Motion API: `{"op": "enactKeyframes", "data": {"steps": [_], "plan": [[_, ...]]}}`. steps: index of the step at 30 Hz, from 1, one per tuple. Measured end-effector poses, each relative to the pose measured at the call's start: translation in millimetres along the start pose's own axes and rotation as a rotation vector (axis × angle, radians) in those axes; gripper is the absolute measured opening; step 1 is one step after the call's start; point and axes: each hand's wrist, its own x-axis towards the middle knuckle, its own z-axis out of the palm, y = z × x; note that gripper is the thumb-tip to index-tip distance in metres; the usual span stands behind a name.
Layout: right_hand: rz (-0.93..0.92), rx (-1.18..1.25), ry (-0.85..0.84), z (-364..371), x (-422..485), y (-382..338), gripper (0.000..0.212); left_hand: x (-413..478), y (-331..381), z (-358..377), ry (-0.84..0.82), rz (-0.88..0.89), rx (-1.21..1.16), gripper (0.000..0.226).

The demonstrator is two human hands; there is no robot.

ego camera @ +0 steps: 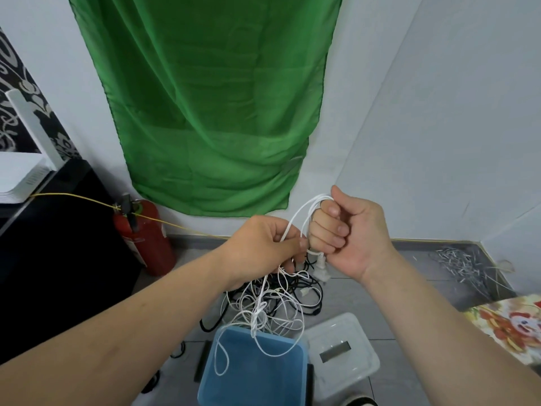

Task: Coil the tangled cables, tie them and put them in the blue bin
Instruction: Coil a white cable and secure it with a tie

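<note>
Grey floor (409, 276) backs onto a hanging green cloth (210, 98), with a red fire extinguisher (146, 238) at left. The left hand (263, 244) has its grip pinched on the white cable (298, 218), just beside the right hand (348, 230), whose grip is curled tight with several loops wound round its fingers. Below the pinch the cable's long axis runs straight down into the tangled cables (281, 300) and trails across the blue bin (263, 376). The left hand is nearer the slack, so it probably feeds the next loop upward.

Home corner, fire extinguisher (143, 235), router (20, 177)
</note>
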Motion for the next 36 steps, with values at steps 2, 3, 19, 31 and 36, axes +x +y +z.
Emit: {"op": "enactKeyframes", "data": {"steps": [2, 3, 19, 31, 36], "plan": [[0.024, -0.016, 0.026, 1, 1, -1, 0.04, 0, -1, -3, 0.047, 0.015, 0.004, 0.012], [0.026, -0.016, 0.056, 1, 2, -2, 0.041, 1, -1, -6, 0.072, 0.031, 0.002, 0.011], [-0.371, -0.632, 0.471, -8, 11, 5, 0.025, -3, -35, 6, -0.25, 0.203, 0.927, 0.019], [0.066, -1.189, 0.19, 11, -7, 13, 0.063, 9, -2, -44, 0.237, 0.589, 0.78, 0.021], [0.163, -0.749, 0.028, 22, -8, 11, 0.054, 11, -10, -67, 0.247, 0.392, 0.705, 0.024]]}}
